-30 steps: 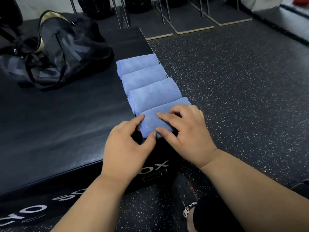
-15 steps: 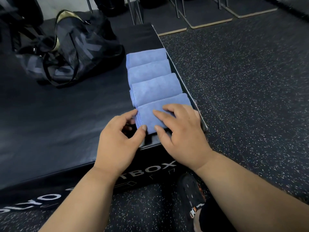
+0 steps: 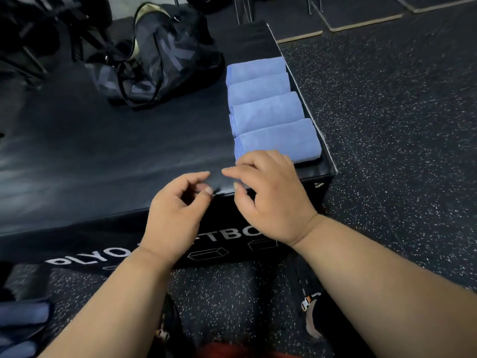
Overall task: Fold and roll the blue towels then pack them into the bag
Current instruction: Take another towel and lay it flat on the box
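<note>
Several rolled blue towels (image 3: pixel 268 115) lie side by side in a row along the right edge of the black plyo box (image 3: pixel 103 161). The nearest roll (image 3: pixel 281 140) sits just beyond my right hand (image 3: pixel 268 200). My right hand hovers over the box's front edge with fingers loosely curled and holds nothing. My left hand (image 3: pixel 175 215) is beside it, fingers also loosely curled, empty. The black duffel bag (image 3: pixel 160 58) stands at the back of the box, its top gaping.
Speckled rubber floor (image 3: pixel 387 125) spreads to the right of the box. Metal stand legs and flat mats (image 3: pixel 361 19) are at the back. Something blue-grey (image 3: pixel 23 313) lies at the lower left on the floor. My shoes (image 3: pixel 309 303) are below the box front.
Both hands have let go of the nearest towel roll and drawn back toward the box's front edge. The roll stays in the row.
</note>
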Demonstrator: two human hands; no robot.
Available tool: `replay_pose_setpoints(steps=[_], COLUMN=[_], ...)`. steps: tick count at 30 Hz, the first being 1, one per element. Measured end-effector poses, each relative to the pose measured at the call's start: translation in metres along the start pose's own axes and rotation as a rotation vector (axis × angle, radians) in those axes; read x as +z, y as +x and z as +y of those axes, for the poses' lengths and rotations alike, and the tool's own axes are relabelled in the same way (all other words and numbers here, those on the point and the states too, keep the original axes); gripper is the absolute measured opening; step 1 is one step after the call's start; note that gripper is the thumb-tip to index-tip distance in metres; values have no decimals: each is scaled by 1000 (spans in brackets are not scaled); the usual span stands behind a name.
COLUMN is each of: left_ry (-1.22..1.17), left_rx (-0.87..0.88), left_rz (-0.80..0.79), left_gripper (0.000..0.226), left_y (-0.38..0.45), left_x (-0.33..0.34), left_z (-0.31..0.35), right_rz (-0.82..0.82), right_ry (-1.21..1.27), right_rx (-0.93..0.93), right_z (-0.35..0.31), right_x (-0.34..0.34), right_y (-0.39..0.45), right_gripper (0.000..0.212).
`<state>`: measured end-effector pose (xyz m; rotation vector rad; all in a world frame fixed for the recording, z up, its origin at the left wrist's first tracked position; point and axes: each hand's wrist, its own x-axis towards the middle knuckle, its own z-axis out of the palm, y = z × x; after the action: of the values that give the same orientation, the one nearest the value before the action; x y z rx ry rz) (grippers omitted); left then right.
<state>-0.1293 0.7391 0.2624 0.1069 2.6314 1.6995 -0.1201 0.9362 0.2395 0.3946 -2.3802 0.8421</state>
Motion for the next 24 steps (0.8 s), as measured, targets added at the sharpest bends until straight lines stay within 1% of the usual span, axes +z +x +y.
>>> replay_pose_setpoints(steps=[4, 8, 12, 14, 16, 19, 21, 24], left_ry=[92, 144, 200, 222, 289, 386, 447, 395], left_rx=[-52, -139, -283, -348, -414, -539, -636, -770], left_rz=[45, 15, -1, 34, 80, 167, 214, 286], left_gripper=[23, 20, 21, 18, 19, 29, 39, 46], left_y=[-20, -44, -86, -110, -134, -169, -192, -221], left_x=[-45, -103, -178, -223, -269, -337, -376, -414], left_z=[-12, -34, -65, -87, -112, -159, -197, -256], right_rz=[-154, -313, -577, -702, -797, -861, -888, -933], right_ry=[132, 219, 285, 313, 370, 440, 467, 491], right_rx=[-32, -18, 23, 55, 137, 236, 258, 260], right_z=[-44, -99, -154, -177, -199, -233, -257, -293], right_x=[17, 41, 73, 92, 112, 143, 164, 202], right_y=[1, -3, -14, -25, -38, -49, -51, -50], right_gripper=[25, 21, 23, 22, 21, 21, 22, 23])
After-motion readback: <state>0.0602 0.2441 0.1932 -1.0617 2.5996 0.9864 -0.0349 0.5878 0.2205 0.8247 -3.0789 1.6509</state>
